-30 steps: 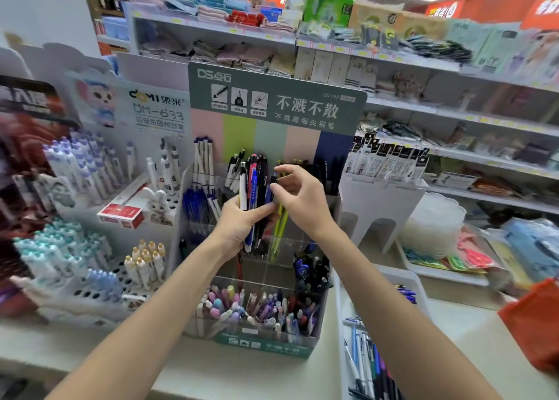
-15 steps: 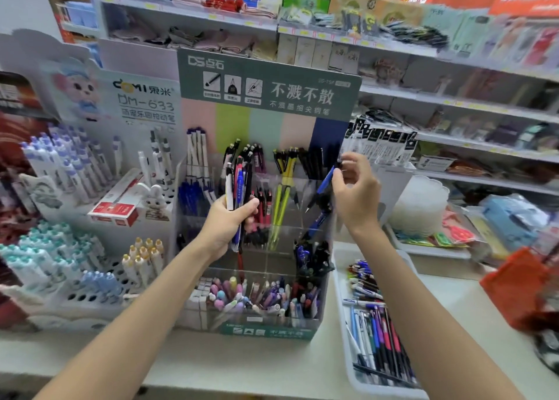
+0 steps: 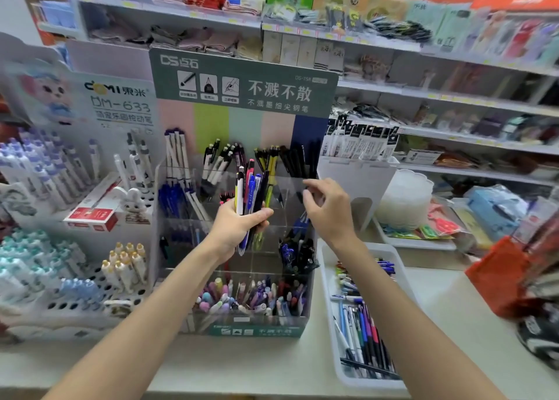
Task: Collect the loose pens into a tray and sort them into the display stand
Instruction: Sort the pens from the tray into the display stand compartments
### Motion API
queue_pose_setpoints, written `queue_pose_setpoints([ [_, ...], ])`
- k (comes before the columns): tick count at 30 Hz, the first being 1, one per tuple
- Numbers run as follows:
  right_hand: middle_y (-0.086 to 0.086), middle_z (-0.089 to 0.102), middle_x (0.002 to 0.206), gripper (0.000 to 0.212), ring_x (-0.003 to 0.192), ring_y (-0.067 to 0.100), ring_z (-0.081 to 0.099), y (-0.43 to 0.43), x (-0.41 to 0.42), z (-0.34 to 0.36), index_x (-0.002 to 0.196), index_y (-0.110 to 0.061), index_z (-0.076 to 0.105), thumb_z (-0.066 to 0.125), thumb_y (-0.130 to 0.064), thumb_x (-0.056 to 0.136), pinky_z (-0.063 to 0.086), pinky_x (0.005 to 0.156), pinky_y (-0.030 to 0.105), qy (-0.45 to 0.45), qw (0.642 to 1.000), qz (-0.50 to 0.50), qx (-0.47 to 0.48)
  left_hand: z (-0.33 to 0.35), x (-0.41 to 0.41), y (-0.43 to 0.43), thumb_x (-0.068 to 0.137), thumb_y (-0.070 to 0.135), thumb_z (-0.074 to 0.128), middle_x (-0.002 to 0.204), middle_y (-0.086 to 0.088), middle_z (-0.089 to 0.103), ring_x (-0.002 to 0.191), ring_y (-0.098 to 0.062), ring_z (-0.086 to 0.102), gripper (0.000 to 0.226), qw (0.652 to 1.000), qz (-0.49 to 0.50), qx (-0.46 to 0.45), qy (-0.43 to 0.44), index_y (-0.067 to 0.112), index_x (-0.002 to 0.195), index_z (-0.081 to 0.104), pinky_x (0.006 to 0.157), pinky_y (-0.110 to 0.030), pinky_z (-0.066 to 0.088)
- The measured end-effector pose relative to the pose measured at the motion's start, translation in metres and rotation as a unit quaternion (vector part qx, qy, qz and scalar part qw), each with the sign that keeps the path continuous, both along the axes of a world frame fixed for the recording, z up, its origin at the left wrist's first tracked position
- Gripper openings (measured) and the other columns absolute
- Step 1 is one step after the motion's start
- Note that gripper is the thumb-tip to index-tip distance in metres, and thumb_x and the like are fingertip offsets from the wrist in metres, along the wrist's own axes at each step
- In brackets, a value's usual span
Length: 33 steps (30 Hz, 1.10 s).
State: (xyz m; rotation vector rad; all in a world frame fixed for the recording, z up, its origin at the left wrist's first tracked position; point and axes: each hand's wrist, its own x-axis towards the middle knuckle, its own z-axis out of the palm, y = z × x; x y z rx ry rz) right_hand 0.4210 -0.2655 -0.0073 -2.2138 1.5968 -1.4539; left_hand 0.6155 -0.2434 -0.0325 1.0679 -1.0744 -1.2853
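Gripping slender plastic pens (image 3: 249, 197), left hand (image 3: 236, 227).

In the fingers of our left hand (image 3: 239, 227) we see a bundle of pens (image 3: 251, 191) in white, pink-red, blue, black and yellow, and just behind those fingers stand yellow-and-black pens (image 3: 269, 160). Above the fingers of our right hand (image 3: 329, 212), the display stand (image 3: 242, 79) has a dark green header with white lettering over vertical stripes of pink, lime, mint, pink and navy. Below those fingers, the white tray (image 3: 372, 384) shows loose pens (image 3: 363, 333) in blue, purple, red and black.
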Motion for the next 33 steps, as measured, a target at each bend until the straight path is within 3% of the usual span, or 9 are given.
queue_pose_setpoints([
  [3,-0.007,0.066,0.090,0.031,0.079,0.001,0.059,0.003,0.023,0.013,0.119,-0.012,0.067,0.071,-0.021,0.089,0.047,0.073,0.013,-0.059,0.992,0.091,0.071,0.005,-0.011,0.003,0.085,0.004,0.075,0.065,-0.006,0.067,0.055,-0.014,0.062,0.014,0.999,-0.012,-0.016,-0.035,0.002,0.094,0.065,0.055,-0.024,0.052],
  [6,-0.008,0.069,0.093,0.037,0.086,0.001,0.065,0.002,0.041,0.015,0.124,-0.012,0.064,0.073,-0.018,0.088,0.052,0.080,0.014,-0.091,0.982,0.123,0.109,0.008,-0.016,0.007,0.087,0.006,0.072,0.063,-0.005,0.066,0.054,-0.013,0.060,0.008,0.999,-0.014,-0.026,-0.031,0.006,0.092,0.066,0.053,-0.023,0.051],
  [12,0.000,0.070,0.096,0.037,0.089,0.012,0.067,-0.012,0.036,0.030,0.124,-0.008,0.062,0.071,-0.016,0.089,0.056,0.084,0.028,-0.211,0.969,0.053,0.114,0.016,-0.005,0.003,0.092,0.003,0.066,0.090,-0.012,0.075,0.080,-0.023,0.075,0.013,0.999,0.008,-0.001,0.054,0.002,0.105,0.063,0.063,-0.027,0.059],
  [15,-0.001,0.066,0.094,0.037,0.086,0.005,0.063,-0.020,0.020,0.050,0.125,-0.009,0.058,0.069,-0.014,0.090,0.053,0.082,0.020,-0.246,0.967,0.024,0.058,0.019,-0.001,-0.002,0.094,0.002,0.063,0.103,-0.016,0.075,0.090,-0.030,0.074,0.012,0.998,0.011,-0.004,0.054,0.002,0.106,0.063,0.066,-0.031,0.061],
  [20,-0.013,0.057,0.083,0.032,0.074,-0.005,0.058,-0.035,-0.004,0.084,0.121,-0.006,0.054,0.064,-0.005,0.091,0.045,0.071,0.008,-0.196,0.974,-0.012,-0.111,0.029,-0.009,-0.009,0.096,0.002,0.059,0.099,-0.014,0.075,0.076,-0.025,0.074,0.009,0.999,0.016,-0.015,0.036,0.003,0.105,0.060,0.061,-0.028,0.058],
  [22,-0.011,0.057,0.081,0.030,0.070,0.000,0.057,-0.044,-0.011,0.089,0.120,-0.004,0.054,0.063,-0.003,0.091,0.044,0.069,0.008,-0.163,0.975,-0.026,-0.147,0.033,-0.014,-0.011,0.097,0.001,0.058,0.098,-0.013,0.076,0.068,-0.021,0.072,0.009,0.999,0.012,-0.020,0.033,0.005,0.105,0.060,0.059,-0.026,0.057],
  [26,0.004,0.064,0.087,0.028,0.076,0.016,0.061,-0.060,-0.015,0.071,0.117,-0.004,0.056,0.065,-0.004,0.090,0.046,0.069,0.017,-0.050,0.995,0.000,-0.089,0.036,-0.024,-0.011,0.099,0.005,0.056,0.101,-0.014,0.075,0.065,-0.019,0.070,0.011,0.999,-0.011,-0.021,0.036,0.007,0.110,0.057,0.059,-0.026,0.057],
  [29,0.012,0.068,0.109,0.031,0.096,0.024,0.064,-0.065,-0.015,0.048,0.124,-0.005,0.061,0.063,-0.007,0.093,0.049,0.085,0.027,0.037,0.999,0.033,0.018,0.036,-0.028,-0.010,0.101,0.009,0.054,0.103,-0.014,0.075,0.066,-0.018,0.070,0.017,0.999,-0.023,-0.016,0.043,0.011,0.118,0.054,0.059,-0.025,0.058],
  [33,0.009,0.067,0.107,0.034,0.091,0.016,0.059,-0.058,-0.015,0.039,0.126,-0.004,0.063,0.059,-0.002,0.092,0.048,0.085,0.025,-0.002,0.998,0.019,-0.053,0.034,-0.030,-0.013,0.102,0.011,0.052,0.105,-0.015,0.075,0.071,-0.019,0.071,0.020,0.998,-0.025,-0.015,0.050,0.009,0.122,0.054,0.061,-0.026,0.058],
])
